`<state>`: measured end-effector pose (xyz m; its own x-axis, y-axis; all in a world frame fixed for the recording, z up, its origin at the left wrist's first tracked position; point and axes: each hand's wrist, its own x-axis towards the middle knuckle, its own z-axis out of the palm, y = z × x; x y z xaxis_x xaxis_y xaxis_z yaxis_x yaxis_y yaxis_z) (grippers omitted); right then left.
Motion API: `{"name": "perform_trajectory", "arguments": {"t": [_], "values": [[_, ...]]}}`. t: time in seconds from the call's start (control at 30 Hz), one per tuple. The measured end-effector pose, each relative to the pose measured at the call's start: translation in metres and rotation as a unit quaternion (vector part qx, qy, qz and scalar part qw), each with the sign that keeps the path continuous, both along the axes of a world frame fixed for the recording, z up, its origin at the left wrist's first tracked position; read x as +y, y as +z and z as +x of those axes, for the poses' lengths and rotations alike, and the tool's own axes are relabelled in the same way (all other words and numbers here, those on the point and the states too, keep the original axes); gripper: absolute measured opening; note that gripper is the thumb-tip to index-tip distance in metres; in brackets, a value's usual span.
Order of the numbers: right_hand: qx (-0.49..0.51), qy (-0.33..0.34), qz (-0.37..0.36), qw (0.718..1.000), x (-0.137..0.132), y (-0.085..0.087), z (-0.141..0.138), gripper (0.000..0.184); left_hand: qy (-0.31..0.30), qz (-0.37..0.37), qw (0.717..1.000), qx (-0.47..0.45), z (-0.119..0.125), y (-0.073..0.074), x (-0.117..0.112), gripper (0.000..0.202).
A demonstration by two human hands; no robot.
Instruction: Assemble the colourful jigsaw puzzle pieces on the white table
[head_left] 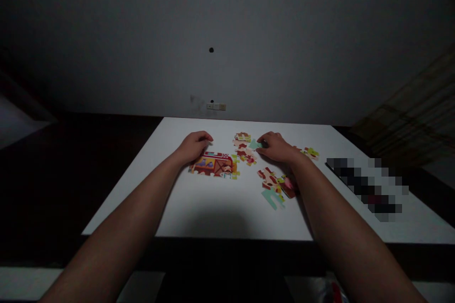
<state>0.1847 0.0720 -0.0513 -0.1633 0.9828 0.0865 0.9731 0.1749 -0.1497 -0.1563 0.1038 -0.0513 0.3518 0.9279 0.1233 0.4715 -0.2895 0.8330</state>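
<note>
My left hand (194, 146) rests curled on the white table (213, 203), its fingers bent against the top edge of a joined block of colourful puzzle pieces (215, 164). My right hand (276, 147) lies further right, fingertips pinched on a pale teal puzzle piece (255, 144). Loose pieces (243, 147) lie between the two hands. More loose pieces (273, 184) sit under and beside my right forearm, and one (311, 153) lies just past my right wrist.
A blurred-out flat object (369, 187) lies on the table's right side. A grey wall (227, 33) with a small socket (216, 106) rises behind the table. Dark floor surrounds the table, and a slatted thing (412, 113) stands at far right.
</note>
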Motion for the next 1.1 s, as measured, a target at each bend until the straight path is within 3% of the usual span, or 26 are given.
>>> {"name": "perform_trajectory", "arguments": {"t": [0.17,0.33,0.47,0.57,0.63,0.7,0.8,0.87,1.1], "values": [[0.066,-0.008,0.011,0.998,-0.004,0.002,0.000,0.042,0.044,-0.028,0.996,-0.072,0.002,0.001,0.001,0.023],[0.155,-0.005,0.079,0.985,-0.005,0.006,0.000,0.055,0.077,0.038,0.994,-0.070,-0.001,0.000,0.005,0.021],[0.242,-0.049,0.145,0.958,-0.002,0.008,-0.001,0.031,0.096,0.053,0.993,-0.048,-0.003,-0.002,0.008,0.021],[0.332,-0.084,0.179,0.922,-0.002,0.011,-0.011,0.027,0.087,0.048,0.995,-0.010,-0.003,-0.004,0.008,0.021],[0.413,-0.070,0.152,0.895,-0.004,0.015,-0.027,0.029,0.072,0.052,0.996,0.011,-0.003,-0.005,0.007,0.020],[0.477,-0.028,0.075,0.875,-0.007,0.020,-0.048,0.030,0.053,0.055,0.997,0.022,-0.003,-0.005,0.005,0.019],[0.502,0.013,-0.051,0.863,-0.008,0.024,-0.082,0.036,0.035,0.062,0.997,0.032,-0.004,-0.006,0.004,0.020],[0.495,0.012,-0.097,0.863,-0.006,0.024,-0.101,0.042,0.034,0.068,0.996,0.035,-0.005,-0.005,0.004,0.020],[0.440,-0.022,-0.084,0.894,0.005,0.015,-0.134,0.039,0.030,0.063,0.998,0.000,-0.009,-0.001,0.002,0.025]]}}
